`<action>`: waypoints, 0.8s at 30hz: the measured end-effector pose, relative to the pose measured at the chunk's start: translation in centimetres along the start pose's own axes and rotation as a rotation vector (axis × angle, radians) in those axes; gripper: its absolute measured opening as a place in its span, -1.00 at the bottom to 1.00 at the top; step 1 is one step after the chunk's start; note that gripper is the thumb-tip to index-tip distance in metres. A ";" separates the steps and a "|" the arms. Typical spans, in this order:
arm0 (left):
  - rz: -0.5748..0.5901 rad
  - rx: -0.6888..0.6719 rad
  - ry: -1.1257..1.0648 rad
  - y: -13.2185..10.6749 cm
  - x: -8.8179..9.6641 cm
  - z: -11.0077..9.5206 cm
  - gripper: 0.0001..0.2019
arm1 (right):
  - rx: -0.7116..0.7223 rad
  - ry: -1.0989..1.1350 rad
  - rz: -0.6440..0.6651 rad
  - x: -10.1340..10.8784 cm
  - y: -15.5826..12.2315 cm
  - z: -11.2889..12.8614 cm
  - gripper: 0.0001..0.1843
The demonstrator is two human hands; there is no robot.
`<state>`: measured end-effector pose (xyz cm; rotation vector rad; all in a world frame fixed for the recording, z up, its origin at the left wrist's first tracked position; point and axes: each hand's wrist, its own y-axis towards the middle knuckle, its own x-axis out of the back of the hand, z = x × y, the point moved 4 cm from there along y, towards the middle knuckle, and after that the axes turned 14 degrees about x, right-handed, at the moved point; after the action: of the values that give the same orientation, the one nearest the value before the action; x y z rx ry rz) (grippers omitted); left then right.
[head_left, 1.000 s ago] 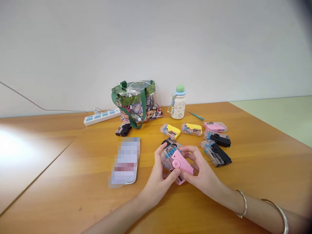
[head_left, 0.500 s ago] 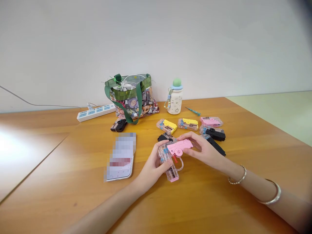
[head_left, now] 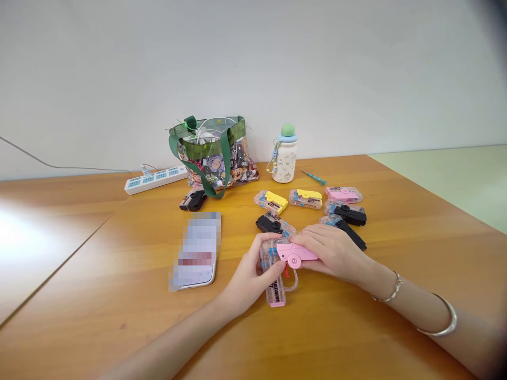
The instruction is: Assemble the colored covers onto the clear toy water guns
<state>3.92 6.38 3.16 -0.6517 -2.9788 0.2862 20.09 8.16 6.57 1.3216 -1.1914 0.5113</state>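
Two-handed, holding a clear-and-pink water gun (head_left: 276, 287) over the wooden table (head_left: 277, 343), taking it as the clock's centre and the wall (head_left: 253, 63) as twelve. With the left hand (head_left: 253, 268), clasping the clear body from nine o'clock, curling the fingers nearly closed around it and laying the thumb across the near side. With the right hand (head_left: 336, 248), gripping the pink folding part (head_left: 296, 253) jutting toward three, bending the fingers closely over its far side; not making out the thumb tip. Facing a black toy gun (head_left: 273, 224) at twelve, just past the left fingertips, and two yellow toy guns (head_left: 275, 201) farther out between twelve and one. Having a pink toy gun (head_left: 342, 194) at one and two black toy guns (head_left: 349, 214) near two, partly covering the nearer with the right hand. Seeing a phone (head_left: 196, 253) between nine and ten, a patterned bag (head_left: 216, 163) at eleven and a white bottle (head_left: 284, 161) at twelve.
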 end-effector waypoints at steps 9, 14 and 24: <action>-0.078 -0.032 0.150 -0.4 0.0 -0.2 -0.68 | -0.067 -0.041 -0.080 -0.3 -0.4 0.5 -0.58; -0.137 -0.070 0.031 -0.3 0.4 -0.1 -0.70 | -0.372 0.385 -0.181 -1.2 -0.9 0.2 -0.72; -0.274 -0.207 0.189 -1.0 0.6 0.3 -0.64 | -0.659 1.119 -0.390 -3.5 -0.4 1.2 -0.82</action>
<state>2.96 5.73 3.05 -0.2605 -2.8857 -0.0985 18.66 8.14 3.15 0.4876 -0.1094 0.4113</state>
